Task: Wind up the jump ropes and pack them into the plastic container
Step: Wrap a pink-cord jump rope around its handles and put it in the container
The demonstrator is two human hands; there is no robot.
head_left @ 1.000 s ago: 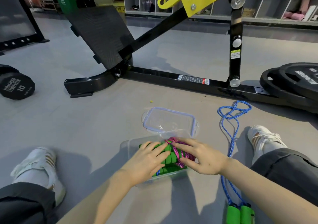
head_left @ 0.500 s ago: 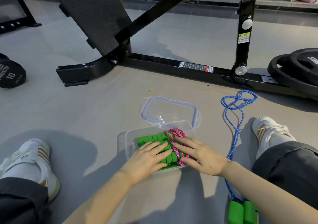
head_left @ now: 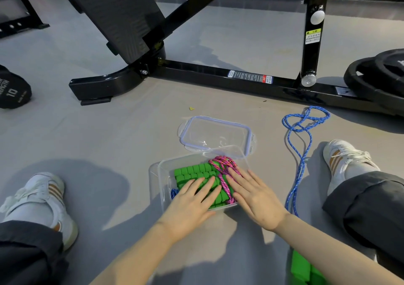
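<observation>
A clear plastic container (head_left: 162,180) sits on the grey floor between my legs. Inside lie green foam handles (head_left: 192,173) wound with a pink jump rope (head_left: 224,167); a bit of blue rope (head_left: 174,193) shows at its left wall. My left hand (head_left: 192,206) lies flat with straight fingers on the green handles. My right hand (head_left: 255,197) lies flat on the pink rope beside it. A loose blue jump rope (head_left: 300,151) trails on the floor to the right, its green handles (head_left: 302,269) at the bottom edge under my right forearm.
The container's clear lid (head_left: 215,134) lies just behind it. A black gym machine frame (head_left: 218,76) crosses the floor further back. Weight plates (head_left: 376,76) lie at the right, a dumbbell (head_left: 12,90) at the left. My white shoes (head_left: 41,199) flank the container.
The view has tilted down and closer. Both hands stay on the contents of the container, their fingers now flatter; the green handles show more at the left.
</observation>
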